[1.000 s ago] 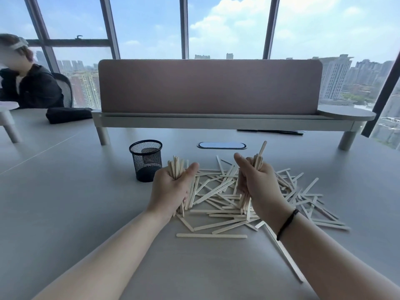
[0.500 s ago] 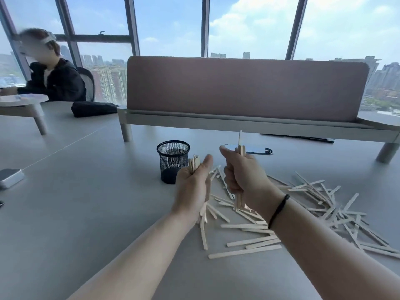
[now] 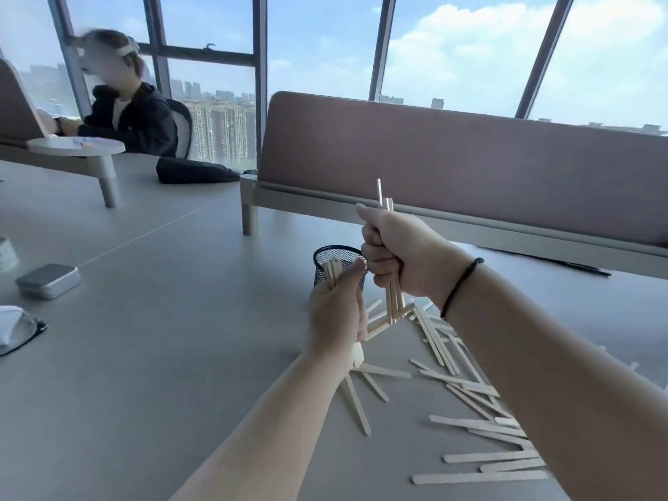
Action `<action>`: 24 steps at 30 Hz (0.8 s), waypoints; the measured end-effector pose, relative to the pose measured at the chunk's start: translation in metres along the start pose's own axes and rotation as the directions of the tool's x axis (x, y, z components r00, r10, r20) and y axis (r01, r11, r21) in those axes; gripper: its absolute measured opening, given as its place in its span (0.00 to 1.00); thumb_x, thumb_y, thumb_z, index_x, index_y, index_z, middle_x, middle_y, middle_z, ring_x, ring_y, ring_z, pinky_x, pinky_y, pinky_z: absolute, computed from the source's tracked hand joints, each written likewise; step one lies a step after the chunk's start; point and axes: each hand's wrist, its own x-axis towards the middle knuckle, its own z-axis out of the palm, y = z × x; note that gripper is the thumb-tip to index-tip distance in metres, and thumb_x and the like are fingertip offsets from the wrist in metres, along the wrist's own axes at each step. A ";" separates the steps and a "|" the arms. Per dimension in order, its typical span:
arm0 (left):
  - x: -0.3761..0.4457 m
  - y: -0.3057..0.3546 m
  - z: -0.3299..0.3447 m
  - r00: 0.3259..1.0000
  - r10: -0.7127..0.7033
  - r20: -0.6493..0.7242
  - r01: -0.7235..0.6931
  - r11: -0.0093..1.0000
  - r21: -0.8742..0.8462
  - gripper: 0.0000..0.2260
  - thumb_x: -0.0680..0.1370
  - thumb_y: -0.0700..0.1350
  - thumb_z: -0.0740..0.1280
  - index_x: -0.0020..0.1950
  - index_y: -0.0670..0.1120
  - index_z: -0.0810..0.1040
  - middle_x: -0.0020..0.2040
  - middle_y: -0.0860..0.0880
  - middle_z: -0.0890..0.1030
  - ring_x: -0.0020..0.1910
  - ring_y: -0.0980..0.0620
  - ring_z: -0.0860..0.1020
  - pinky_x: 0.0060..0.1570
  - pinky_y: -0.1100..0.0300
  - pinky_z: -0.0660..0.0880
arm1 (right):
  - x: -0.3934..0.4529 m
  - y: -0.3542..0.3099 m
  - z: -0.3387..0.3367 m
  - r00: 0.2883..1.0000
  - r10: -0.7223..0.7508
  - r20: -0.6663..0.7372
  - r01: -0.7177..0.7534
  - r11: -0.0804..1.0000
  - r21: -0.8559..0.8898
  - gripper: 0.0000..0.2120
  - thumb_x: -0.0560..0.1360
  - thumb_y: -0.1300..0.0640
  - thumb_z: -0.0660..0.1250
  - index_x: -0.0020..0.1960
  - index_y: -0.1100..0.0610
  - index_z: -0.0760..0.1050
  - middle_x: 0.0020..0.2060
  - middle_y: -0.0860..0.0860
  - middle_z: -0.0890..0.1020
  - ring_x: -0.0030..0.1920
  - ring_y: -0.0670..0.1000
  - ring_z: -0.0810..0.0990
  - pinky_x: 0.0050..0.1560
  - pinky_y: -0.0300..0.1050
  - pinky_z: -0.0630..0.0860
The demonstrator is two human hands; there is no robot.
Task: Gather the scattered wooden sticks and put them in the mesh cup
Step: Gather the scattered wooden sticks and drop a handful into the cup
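Here, both hands' fingers clutch upright stick bundles: left hand, right hand. Mesh cup at twelve o'clock; best lower ends-first, loosening gradually.

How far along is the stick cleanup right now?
Early. Nothing shows inside the mesh cup yet. The left hand and right hand each grip a bundle of sticks near it. Many loose sticks are on the table.

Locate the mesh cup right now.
Head view, centre: the mesh cup stands on the table just beyond the left hand, left of the right hand.
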 end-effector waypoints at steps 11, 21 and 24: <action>0.003 -0.001 0.005 1.000 0.005 0.020 -0.006 0.999 0.046 0.16 0.81 0.50 0.66 0.41 0.40 0.77 0.20 0.51 0.58 0.16 0.54 0.54 0.22 0.69 0.54 | 0.017 -0.014 -0.011 0.984 -0.124 -0.125 0.163 0.911 0.378 0.26 0.80 0.44 0.62 0.30 0.49 0.54 0.25 0.47 0.53 0.24 0.49 0.50 0.26 0.40 0.51; 0.024 0.018 -0.016 0.973 0.098 -0.209 -0.135 0.976 -0.173 0.18 0.82 0.52 0.64 0.39 0.42 0.78 0.19 0.53 0.58 0.16 0.55 0.55 0.23 0.66 0.53 | 0.056 -0.025 0.024 0.906 -0.255 -0.337 0.370 0.864 0.341 0.27 0.78 0.43 0.65 0.28 0.51 0.58 0.20 0.48 0.60 0.22 0.50 0.58 0.27 0.41 0.60; 0.024 0.013 -0.018 0.971 0.082 -0.225 -0.122 0.978 -0.171 0.22 0.82 0.52 0.65 0.31 0.44 0.69 0.19 0.52 0.59 0.17 0.53 0.55 0.24 0.65 0.53 | 0.072 -0.006 0.032 0.907 -0.270 -0.322 0.340 0.922 0.187 0.21 0.76 0.47 0.69 0.31 0.55 0.65 0.19 0.48 0.66 0.21 0.50 0.65 0.32 0.45 0.68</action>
